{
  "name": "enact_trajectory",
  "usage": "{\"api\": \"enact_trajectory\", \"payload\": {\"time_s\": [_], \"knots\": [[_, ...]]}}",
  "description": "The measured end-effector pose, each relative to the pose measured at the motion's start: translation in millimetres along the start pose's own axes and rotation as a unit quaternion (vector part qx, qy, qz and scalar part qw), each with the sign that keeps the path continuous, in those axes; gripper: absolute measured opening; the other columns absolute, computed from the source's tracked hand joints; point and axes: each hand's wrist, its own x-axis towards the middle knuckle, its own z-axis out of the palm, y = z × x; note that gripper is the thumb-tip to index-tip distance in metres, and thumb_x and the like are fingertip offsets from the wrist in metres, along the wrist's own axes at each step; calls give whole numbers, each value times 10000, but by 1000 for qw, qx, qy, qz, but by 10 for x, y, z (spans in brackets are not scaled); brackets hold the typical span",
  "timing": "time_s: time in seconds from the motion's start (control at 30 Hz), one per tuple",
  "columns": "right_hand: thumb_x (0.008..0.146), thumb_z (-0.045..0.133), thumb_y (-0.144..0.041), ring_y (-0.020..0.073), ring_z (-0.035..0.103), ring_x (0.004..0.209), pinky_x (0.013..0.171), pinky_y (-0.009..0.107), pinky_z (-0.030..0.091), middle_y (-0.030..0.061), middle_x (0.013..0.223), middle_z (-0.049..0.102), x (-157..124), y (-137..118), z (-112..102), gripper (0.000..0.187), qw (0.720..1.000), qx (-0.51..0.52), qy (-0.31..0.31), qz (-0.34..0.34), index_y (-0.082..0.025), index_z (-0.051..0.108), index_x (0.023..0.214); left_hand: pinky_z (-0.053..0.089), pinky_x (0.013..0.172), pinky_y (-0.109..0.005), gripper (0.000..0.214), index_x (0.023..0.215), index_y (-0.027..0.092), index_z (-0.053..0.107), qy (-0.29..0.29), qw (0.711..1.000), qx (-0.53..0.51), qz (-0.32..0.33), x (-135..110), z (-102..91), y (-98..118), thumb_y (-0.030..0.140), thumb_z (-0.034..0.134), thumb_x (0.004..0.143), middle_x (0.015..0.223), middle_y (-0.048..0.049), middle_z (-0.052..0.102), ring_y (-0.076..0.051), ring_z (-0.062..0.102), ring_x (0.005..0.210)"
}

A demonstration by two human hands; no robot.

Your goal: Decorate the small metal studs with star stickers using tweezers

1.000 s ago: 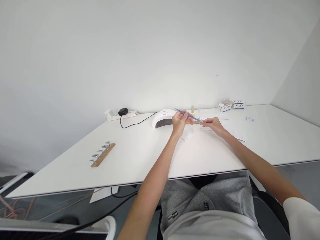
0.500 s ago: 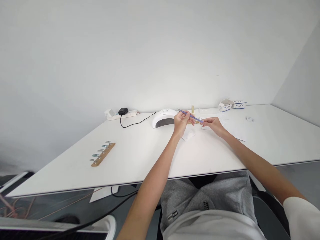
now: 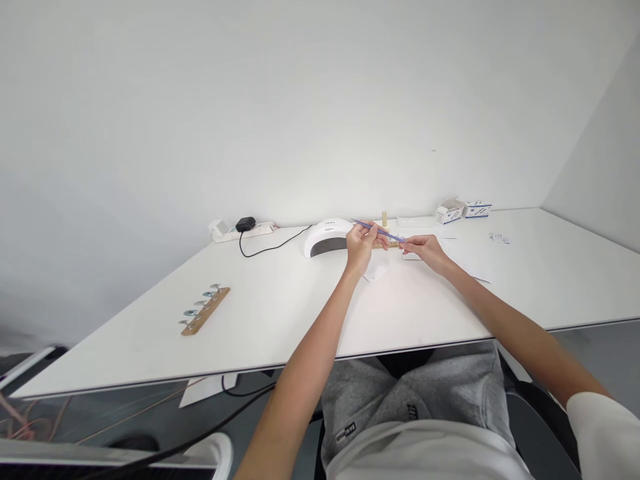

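Observation:
My left hand (image 3: 361,247) is closed in a pinch around a thin blue stick (image 3: 385,233), which slants down to the right. Its tip ends at the fingertips of my right hand (image 3: 423,249), which is also pinched; what it holds is too small to name. Both hands hover over a small wooden strip (image 3: 391,244) lying on the white table (image 3: 280,313), just in front of a white dome-shaped lamp (image 3: 324,237). A small scrap of paper (image 3: 377,270) lies under my hands.
A wooden strip with several metal discs (image 3: 204,309) lies at the table's left. A power strip with a black plug (image 3: 243,228) sits at the back. A small bottle (image 3: 385,219) and two small boxes (image 3: 463,211) stand farther right. White sheets (image 3: 467,260) lie beside my right arm.
My left hand and the blue stick have shifted very slightly; the hands otherwise stay in the same place.

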Motion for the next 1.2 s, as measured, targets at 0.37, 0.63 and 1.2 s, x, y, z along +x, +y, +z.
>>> {"api": "enact_trajectory", "payload": {"time_s": [0.37, 0.63, 1.2], "knots": [[595, 790, -421, 154, 609, 673, 758, 333, 489, 55, 742, 698, 32, 41, -28, 298, 1000, -11, 6, -4, -168, 752, 747, 521, 506, -274, 329, 785, 148, 482, 8, 1000, 2, 4, 10, -5, 16, 400, 691, 761, 745, -55, 652, -134, 627, 548], [593, 784, -410, 164, 610, 675, 750, 332, 483, 49, 704, 695, 12, 6, -7, 285, 1000, -21, 12, -5, -168, 752, 740, 522, 507, -273, 317, 775, 141, 494, 3, 1000, 1, 1, 3, -8, -5, 381, 701, 755, 752, -54, 648, -127, 624, 542], [581, 780, -427, 180, 620, 684, 737, 333, 488, 43, 691, 692, -7, -32, 13, 301, 996, -72, 40, -26, -168, 740, 728, 497, 473, -265, 343, 788, 143, 484, 10, 1000, 2, -5, 11, -25, -15, 394, 712, 737, 697, -33, 628, -136, 615, 524]]}}
